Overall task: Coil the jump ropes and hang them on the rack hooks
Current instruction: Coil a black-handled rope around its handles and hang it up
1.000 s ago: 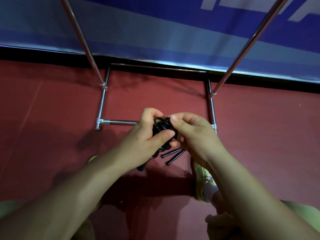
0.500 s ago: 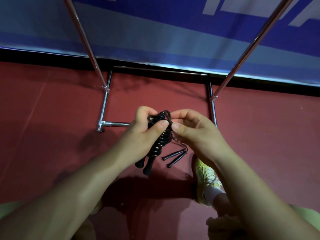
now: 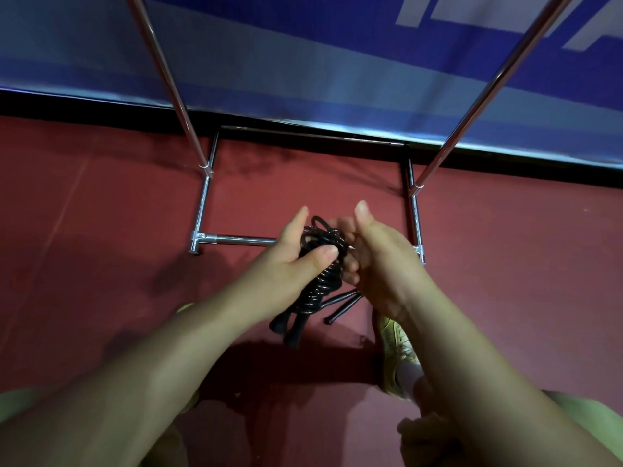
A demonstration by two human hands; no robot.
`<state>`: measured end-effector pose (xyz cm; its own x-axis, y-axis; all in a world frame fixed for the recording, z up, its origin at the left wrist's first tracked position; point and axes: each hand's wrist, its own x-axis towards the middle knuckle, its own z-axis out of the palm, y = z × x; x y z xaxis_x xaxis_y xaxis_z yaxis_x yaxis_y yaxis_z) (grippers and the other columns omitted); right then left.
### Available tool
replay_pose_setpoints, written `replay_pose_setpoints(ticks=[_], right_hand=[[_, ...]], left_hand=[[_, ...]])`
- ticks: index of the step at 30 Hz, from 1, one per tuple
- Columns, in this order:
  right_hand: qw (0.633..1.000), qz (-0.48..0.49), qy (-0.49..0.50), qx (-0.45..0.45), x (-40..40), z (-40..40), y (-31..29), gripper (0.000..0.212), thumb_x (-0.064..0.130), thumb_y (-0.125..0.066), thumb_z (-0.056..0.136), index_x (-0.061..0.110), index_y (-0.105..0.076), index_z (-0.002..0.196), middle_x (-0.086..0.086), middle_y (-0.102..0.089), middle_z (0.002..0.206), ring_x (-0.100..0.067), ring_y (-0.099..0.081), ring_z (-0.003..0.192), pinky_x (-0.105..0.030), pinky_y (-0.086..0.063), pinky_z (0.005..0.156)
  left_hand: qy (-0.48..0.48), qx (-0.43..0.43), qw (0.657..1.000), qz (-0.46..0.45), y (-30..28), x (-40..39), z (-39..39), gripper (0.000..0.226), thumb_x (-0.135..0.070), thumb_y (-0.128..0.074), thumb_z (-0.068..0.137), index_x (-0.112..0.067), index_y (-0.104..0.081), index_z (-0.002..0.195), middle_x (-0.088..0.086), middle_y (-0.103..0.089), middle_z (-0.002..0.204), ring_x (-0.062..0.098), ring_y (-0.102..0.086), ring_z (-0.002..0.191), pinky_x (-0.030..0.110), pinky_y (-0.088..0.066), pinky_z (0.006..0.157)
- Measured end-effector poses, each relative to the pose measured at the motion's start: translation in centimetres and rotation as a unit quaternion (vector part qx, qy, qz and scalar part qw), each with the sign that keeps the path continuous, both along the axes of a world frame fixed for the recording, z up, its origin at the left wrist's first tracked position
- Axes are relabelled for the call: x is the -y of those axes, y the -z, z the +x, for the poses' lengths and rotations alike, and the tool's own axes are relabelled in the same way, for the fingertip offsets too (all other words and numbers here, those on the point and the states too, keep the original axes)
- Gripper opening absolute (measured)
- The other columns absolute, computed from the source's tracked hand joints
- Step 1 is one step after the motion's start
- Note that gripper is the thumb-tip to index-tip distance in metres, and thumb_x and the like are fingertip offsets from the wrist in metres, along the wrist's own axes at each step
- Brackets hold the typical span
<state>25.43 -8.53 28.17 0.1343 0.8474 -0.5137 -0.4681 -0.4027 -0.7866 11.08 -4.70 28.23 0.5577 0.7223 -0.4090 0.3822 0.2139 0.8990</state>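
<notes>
A blue banner (image 3: 337, 55) is seen well beyond the hands, with a red floor (image 3: 101, 230) spread beneath and around them. A chrome rack (image 3: 205, 203) is stood on that floor just past the hands: two slanted uprights are seen rising above them to either side, and a low base bar is crossed behind the left hand. No hooks are shown; they are judged to lie higher, out of view. A yellow shoe (image 3: 397, 345) is seen below the right hand.

A black jump rope (image 3: 320, 284) is held in the air between the two hands, already wound into a tight bundle, its two handles hung below the left hand. The left hand (image 3: 286, 264) is clamped on the bundle, thumb pressed across the coils. The right hand (image 3: 374, 264) is held against the bundle's other side, fingers curled at the top loops and thumb raised; whether a strand is pinched cannot be told. A second pair of thin handles (image 3: 340, 305) is seen just under the right hand.

The coiling step is judged nearly finished. Next, the loose end would need to be secured and the bundle lifted to a hook above
</notes>
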Motion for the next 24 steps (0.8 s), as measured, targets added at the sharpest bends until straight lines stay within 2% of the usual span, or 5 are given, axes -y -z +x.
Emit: replay_pose_setpoints(ticks=[4, 10, 15, 18, 24], right_hand=[[0.987, -0.055, -0.109, 0.105, 0.0, 1.4, 0.3, 0.055, 0.056, -0.044, 0.093, 0.008, -0.070, 0.099, -0.008, -0.056, 0.079, -0.017, -0.043, 0.061, -0.026, -0.028, 0.053], [0.989, -0.001, -0.144, 0.030, 0.2, 1.5, -0.2, 0.028, 0.036, -0.068, 0.078, 0.009, -0.065, 0.086, -0.006, -0.061, 0.076, -0.014, -0.054, 0.063, -0.023, -0.042, 0.059], [0.998, 0.030, -0.031, 0.034, 0.1, 1.3, -0.6, 0.021, 0.012, -0.059, 0.089, 0.010, -0.051, 0.070, 0.001, -0.058, 0.057, -0.009, -0.052, 0.049, -0.019, -0.044, 0.049], [0.994, 0.023, 0.026, 0.107, 0.2, 0.8, -0.4, 0.027, 0.012, -0.059, 0.091, 0.014, -0.047, 0.068, 0.006, -0.052, 0.050, -0.007, -0.045, 0.044, -0.020, -0.037, 0.045], [0.993, 0.078, 0.049, 0.078, 1.3, 0.7, -1.9, 0.012, 0.020, -0.057, 0.093, 0.012, -0.052, 0.087, 0.000, -0.060, 0.064, -0.014, -0.055, 0.055, -0.028, -0.043, 0.054]], left_hand=[[0.000, 0.043, 0.997, -0.067, -0.6, -0.1, -0.3, 0.085, -0.041, -0.051, 0.083, -0.024, -0.003, 0.151, -0.020, -0.033, 0.136, -0.007, -0.031, 0.125, 0.001, -0.030, 0.091], [0.005, 0.091, 0.983, -0.157, -0.3, -0.1, -0.4, 0.111, -0.057, -0.070, 0.067, -0.026, -0.003, 0.151, -0.011, -0.034, 0.140, -0.003, -0.041, 0.123, 0.022, -0.029, 0.106], [0.007, 0.102, 0.977, -0.187, -0.7, -0.3, -0.3, 0.061, -0.037, -0.057, 0.069, -0.019, -0.051, 0.128, 0.018, -0.064, 0.115, 0.021, -0.065, 0.092, 0.031, -0.050, 0.089], [0.030, 0.100, 0.964, -0.243, -0.2, -0.1, -0.3, 0.031, -0.036, -0.069, 0.078, -0.016, -0.063, 0.101, 0.011, -0.070, 0.091, 0.022, -0.068, 0.075, 0.028, -0.056, 0.065], [-0.019, 0.131, 0.965, -0.228, -1.2, 0.5, 0.0, 0.039, -0.039, -0.068, 0.075, -0.007, -0.064, 0.096, 0.011, -0.070, 0.083, 0.020, -0.066, 0.066, 0.027, -0.053, 0.061]])
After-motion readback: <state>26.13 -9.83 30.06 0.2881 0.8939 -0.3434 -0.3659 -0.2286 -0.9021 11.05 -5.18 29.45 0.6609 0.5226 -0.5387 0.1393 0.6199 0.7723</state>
